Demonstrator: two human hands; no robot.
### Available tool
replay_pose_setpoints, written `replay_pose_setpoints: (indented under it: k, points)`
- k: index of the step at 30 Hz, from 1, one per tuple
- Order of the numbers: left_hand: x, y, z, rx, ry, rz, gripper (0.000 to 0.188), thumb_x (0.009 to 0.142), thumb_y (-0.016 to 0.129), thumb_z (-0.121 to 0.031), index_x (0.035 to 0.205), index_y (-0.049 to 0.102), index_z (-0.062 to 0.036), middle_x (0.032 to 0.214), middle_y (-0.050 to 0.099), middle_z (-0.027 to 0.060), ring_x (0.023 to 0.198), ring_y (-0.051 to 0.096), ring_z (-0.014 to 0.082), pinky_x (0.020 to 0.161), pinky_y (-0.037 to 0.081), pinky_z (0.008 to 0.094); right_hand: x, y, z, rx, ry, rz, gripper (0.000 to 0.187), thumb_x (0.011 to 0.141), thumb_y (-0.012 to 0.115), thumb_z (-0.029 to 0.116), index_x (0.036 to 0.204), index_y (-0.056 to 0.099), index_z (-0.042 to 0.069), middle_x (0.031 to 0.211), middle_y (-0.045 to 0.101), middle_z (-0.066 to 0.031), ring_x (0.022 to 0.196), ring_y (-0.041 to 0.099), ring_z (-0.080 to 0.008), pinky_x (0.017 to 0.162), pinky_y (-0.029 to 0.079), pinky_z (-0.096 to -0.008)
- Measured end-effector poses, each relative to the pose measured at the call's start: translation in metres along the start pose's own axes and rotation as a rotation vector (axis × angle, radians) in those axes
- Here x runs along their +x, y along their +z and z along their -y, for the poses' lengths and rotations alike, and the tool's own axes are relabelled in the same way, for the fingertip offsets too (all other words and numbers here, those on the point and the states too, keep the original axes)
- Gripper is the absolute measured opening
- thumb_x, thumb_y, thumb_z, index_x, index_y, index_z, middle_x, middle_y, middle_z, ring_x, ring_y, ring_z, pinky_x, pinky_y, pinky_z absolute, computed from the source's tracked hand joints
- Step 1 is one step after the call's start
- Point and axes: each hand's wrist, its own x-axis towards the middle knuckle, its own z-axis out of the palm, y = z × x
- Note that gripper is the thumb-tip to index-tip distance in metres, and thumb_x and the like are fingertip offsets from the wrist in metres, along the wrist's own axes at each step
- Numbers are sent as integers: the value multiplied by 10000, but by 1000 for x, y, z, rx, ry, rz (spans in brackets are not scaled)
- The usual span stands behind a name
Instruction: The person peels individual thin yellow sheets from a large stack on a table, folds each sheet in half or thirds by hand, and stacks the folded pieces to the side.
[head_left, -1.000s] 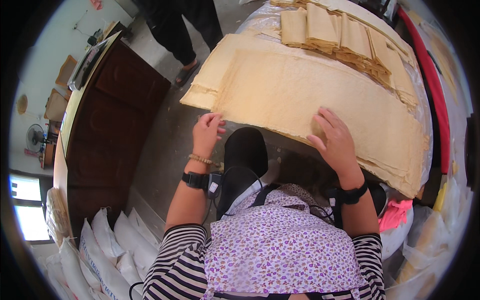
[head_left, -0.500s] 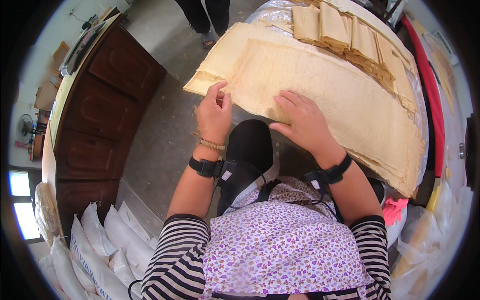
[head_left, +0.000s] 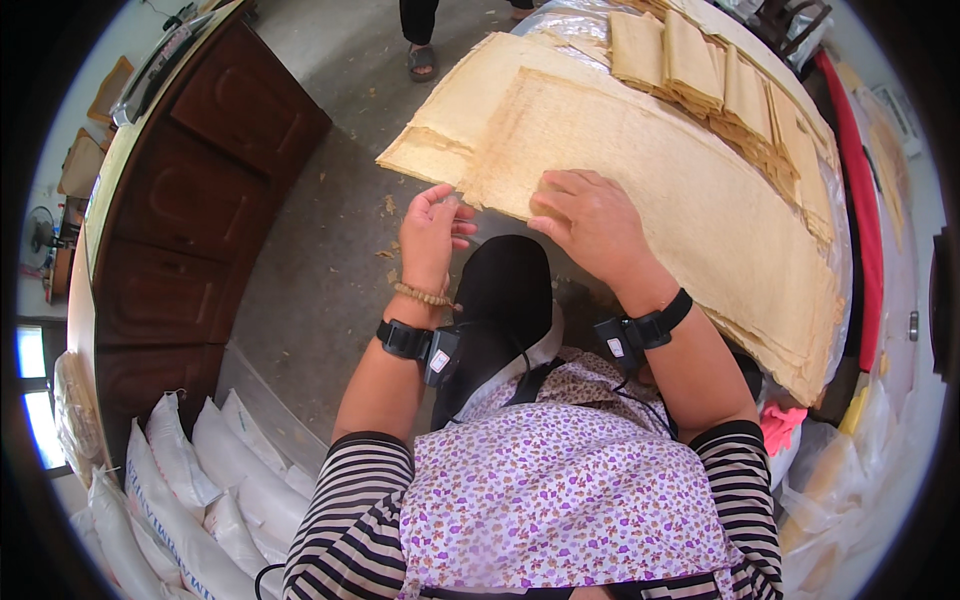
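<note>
A large, thin, pale yellow sheet (head_left: 640, 170) with a rough edge lies on a stack of similar sheets (head_left: 420, 150). My right hand (head_left: 590, 220) rests on its near edge, fingers bent on top and thumb apart. Close to the sheet's near left corner is my left hand (head_left: 432, 240), its fingers loosely curled and apart. I cannot make out anything held in it. Folded bundles of the same yellow material (head_left: 690, 70) lie in a row along the far side of the stack.
Clear plastic (head_left: 570, 20) shows under the sheets. A dark wooden cabinet (head_left: 200, 200) stands at left, with several full white sacks (head_left: 200, 480) below it. Small yellow scraps (head_left: 388, 205) litter the floor. Another person's foot in a sandal (head_left: 422, 63) is at the top. A pink cloth (head_left: 780, 425) lies at right.
My right hand has shifted slightly left along the sheet's edge, its fingers more bent. My left hand has dropped a little and its fingers have spread. The other person's feet have moved.
</note>
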Motion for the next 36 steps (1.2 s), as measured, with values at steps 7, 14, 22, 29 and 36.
replay_pose_setpoints:
  k: [7, 14, 22, 29, 36]
  points:
    - [-7, 4, 5, -76, -29, 37, 333, 985, 560, -174, 1278, 526, -19, 884, 692, 70, 693, 661, 126, 565, 500, 229, 4, 14, 0, -55, -57, -55, 132, 815, 690, 198, 916, 675, 115, 946, 645, -59, 961, 635, -266, 806, 516, -399]
    - [-19, 21, 3, 70, -162, 200, 373, 943, 673, -328, 1121, 573, -15, 869, 681, 85, 737, 670, 151, 580, 519, 254, 15, 28, 16, -245, 26, -58, 70, 791, 667, 174, 811, 655, 107, 844, 614, -58, 880, 636, -255, 695, 539, -384]
    - [-8, 42, 18, 56, -162, 234, 373, 979, 555, -376, 1032, 618, -13, 822, 692, 103, 707, 674, 182, 571, 525, 282, 20, 44, 15, -301, 13, -28, 92, 780, 619, 176, 737, 660, 106, 826, 624, -61, 826, 649, -264, 676, 545, -395]
    - [-11, 47, 13, 91, -153, 190, 391, 981, 517, -390, 995, 633, -16, 806, 708, 111, 684, 688, 195, 565, 525, 278, 22, 43, 11, -245, 75, -82, 88, 796, 606, 170, 743, 634, 106, 825, 630, -79, 799, 647, -284, 647, 541, -411]
    - [-3, 47, 14, 125, -173, 167, 474, 994, 495, -435, 950, 642, 13, 777, 716, 111, 640, 697, 202, 535, 520, 281, 37, 53, 18, -304, 14, -52, 96, 801, 592, 151, 732, 637, 102, 842, 630, -87, 816, 640, -289, 672, 540, -405]
